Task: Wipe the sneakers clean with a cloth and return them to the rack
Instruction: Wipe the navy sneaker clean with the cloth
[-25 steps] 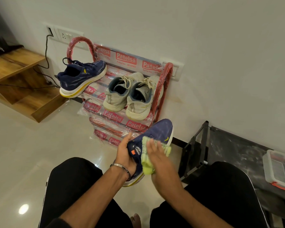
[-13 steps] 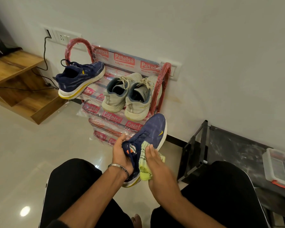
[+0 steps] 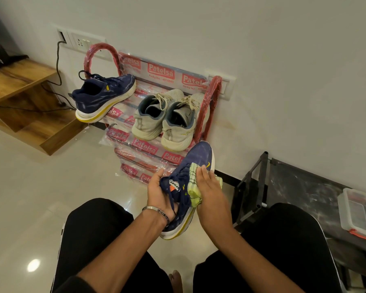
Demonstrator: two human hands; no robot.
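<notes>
I see the red shoe rack (image 3: 207,106) at twelve o'clock. At its five o'clock is the navy sneaker (image 3: 199,156), which I judge light and soft-topped with a stiff sole. The left hand (image 3: 157,193) curls round its collar, the best hold. The right hand (image 3: 211,195), fingers straight and together, presses the yellow-green cloth (image 3: 193,190) to its side.

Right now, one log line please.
step: wiping | left hand: grips navy sneaker | right hand: presses green cloth on its side | rack: other navy sneaker, grey pair
</notes>
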